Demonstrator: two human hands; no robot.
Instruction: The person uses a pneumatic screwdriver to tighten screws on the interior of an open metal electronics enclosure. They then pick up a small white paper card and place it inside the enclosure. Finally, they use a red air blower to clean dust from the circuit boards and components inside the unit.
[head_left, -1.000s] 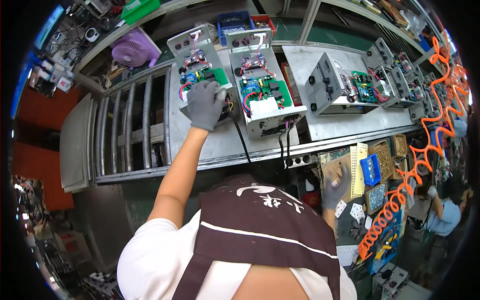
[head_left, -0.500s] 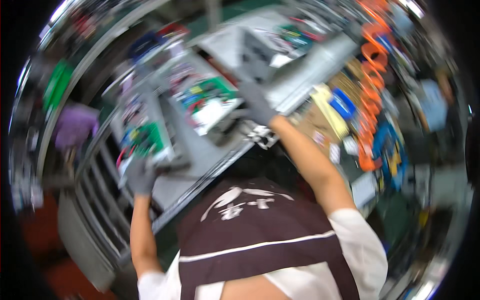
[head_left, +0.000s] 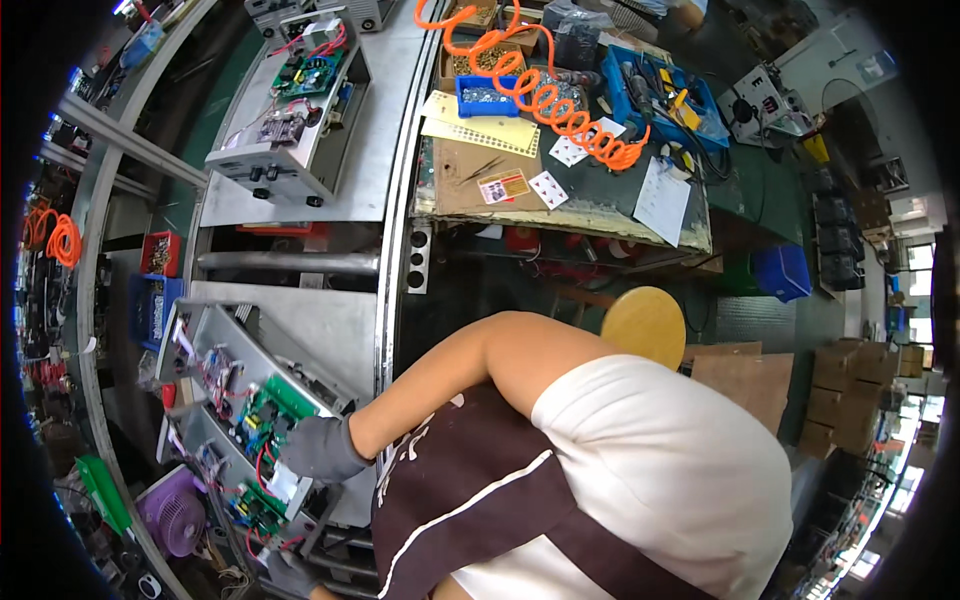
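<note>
Two open grey metal chassis with green circuit boards and coloured wires lie side by side at the lower left: an upper chassis [head_left: 245,385] and a lower chassis [head_left: 225,470]. My right hand [head_left: 325,450], in a grey glove, is closed over the near end of the upper chassis, beside its board; some fingertips are hidden. My left hand [head_left: 290,575], also gloved, shows only partly at the bottom edge. It is closed at the near end of the lower chassis, next to red wires.
Another open chassis [head_left: 285,130] stands on a metal plate [head_left: 360,195] farther up. Right of the rail is a bench with a blue parts bin [head_left: 487,97], an orange coiled hose [head_left: 570,120] and a blue tool tray [head_left: 665,100]. A purple fan [head_left: 175,515] and a round stool [head_left: 645,330] stand nearby.
My view and body have turned, so the bench shows at the top and the chassis lie lower left. My right hand has come from the farther metal plate to the upper chassis.
</note>
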